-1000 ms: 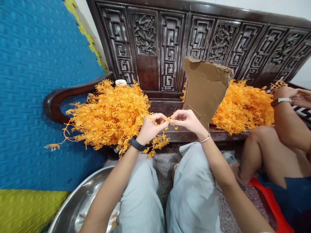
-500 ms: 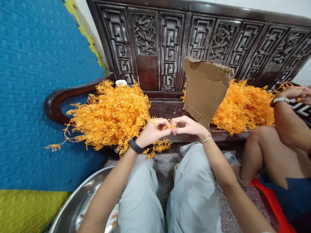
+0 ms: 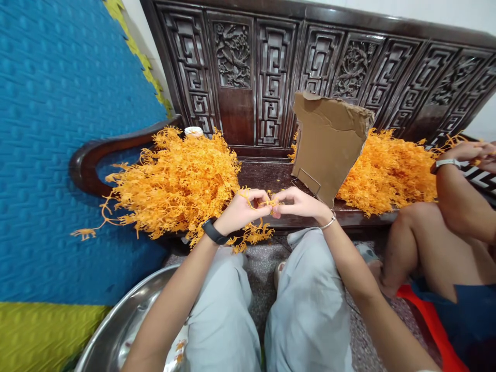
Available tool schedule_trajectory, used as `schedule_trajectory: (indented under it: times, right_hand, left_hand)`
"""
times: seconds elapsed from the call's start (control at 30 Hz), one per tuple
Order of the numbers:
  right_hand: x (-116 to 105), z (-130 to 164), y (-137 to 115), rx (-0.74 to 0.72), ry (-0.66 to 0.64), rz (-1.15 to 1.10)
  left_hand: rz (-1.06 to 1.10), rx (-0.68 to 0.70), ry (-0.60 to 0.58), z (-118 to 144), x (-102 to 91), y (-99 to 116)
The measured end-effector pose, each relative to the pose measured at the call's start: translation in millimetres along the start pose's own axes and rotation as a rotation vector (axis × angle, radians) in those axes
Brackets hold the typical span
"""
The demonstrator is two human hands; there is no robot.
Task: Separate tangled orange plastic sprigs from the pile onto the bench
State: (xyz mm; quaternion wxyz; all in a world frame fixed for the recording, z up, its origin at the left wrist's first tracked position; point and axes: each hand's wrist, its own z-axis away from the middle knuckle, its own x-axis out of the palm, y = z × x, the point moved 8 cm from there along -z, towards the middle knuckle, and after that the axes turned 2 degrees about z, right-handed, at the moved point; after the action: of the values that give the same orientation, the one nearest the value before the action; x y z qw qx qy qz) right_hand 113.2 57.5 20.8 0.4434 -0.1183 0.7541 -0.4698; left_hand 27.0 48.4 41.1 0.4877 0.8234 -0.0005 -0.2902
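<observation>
My left hand (image 3: 248,207), with a black band at the wrist, pinches a thin orange plastic strand (image 3: 268,203) that looks like a moulded sprue with small branching shapes. My right hand (image 3: 298,201), wearing a bangle, pinches the same piece from the other side. The fingertips of both hands meet, partly hiding it. Just left of my left hand rises a large heap of orange plastic strands (image 3: 182,181), and some hang over the bench edge below that hand. One strand with an animal-like end (image 3: 83,234) sticks out to the left.
A bent cardboard sheet (image 3: 329,139) stands on the dark carved bench (image 3: 259,175) beside a wire frame (image 3: 306,178). Behind it lies another orange heap (image 3: 395,175), near another person's hands (image 3: 470,152). A metal basin (image 3: 112,330) sits lower left.
Both hands stay almost in place at the strand, my right fingers shifting slightly toward the left. A few small orange bits now show on the bench behind them.
</observation>
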Motion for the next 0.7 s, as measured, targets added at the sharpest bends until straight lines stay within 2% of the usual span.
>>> schedule_trajectory:
  times: [0.17,0.5,0.7]
  right_hand:
    - [-4,2,-7,-0.051,0.059,-0.032]
    - [-8,6,-11,-0.095,0.14,-0.323]
    - [-13,5,-10,-0.103,0.235,-0.484]
  left_hand:
    - [0.081,-0.017,-0.022,2,1.5,4]
    - [0.391,-0.066,-0.103,1,12.9,12]
    - [0.62,-0.122,-0.023,-3,15.2,6]
